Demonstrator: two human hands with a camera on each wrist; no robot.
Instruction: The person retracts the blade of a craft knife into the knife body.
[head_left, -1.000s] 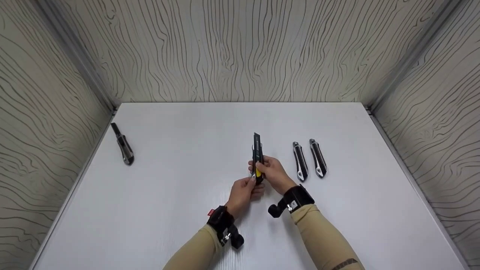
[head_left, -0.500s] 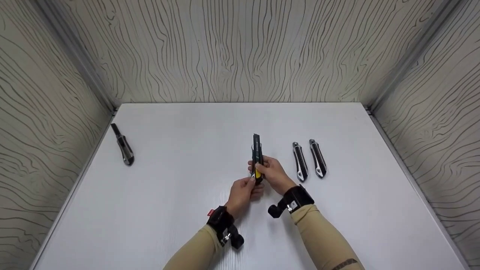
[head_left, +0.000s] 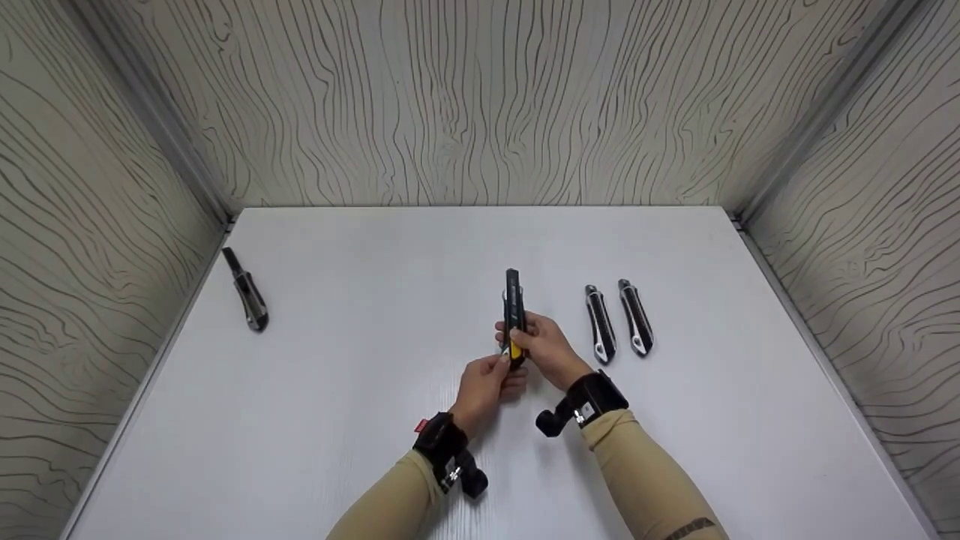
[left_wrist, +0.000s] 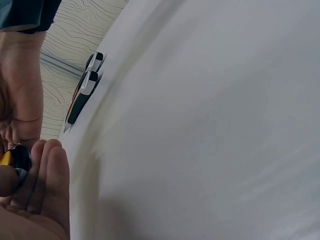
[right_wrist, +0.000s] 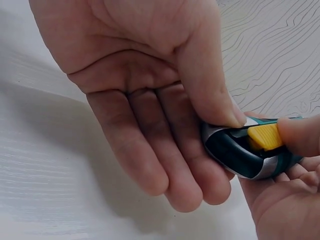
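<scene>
Both hands hold one dark green and black utility knife (head_left: 514,311) over the middle of the table, its dark blade end pointing away from me. My right hand (head_left: 551,346) grips the body, with the thumb on the yellow slider (right_wrist: 266,136). At the butt end, my left hand (head_left: 482,386) pinches the knife between thumb and fingers; its other fingers (right_wrist: 145,160) extend below in the right wrist view. In the left wrist view, the knife's butt (left_wrist: 21,159) shows at the left edge between the two hands, and its front is hidden.
Two silver and black utility knives (head_left: 601,324) (head_left: 637,318) lie side by side on the white table (head_left: 375,450), to the right of my hands. Another knife (head_left: 247,291) lies far left with its dark front end extended. Patterned walls (head_left: 450,105) enclose the back and sides.
The right thumb and the front tip of the held knife have shifted slightly back toward me. Both hands keep their hold, and the knives on the table stay where they lie.
</scene>
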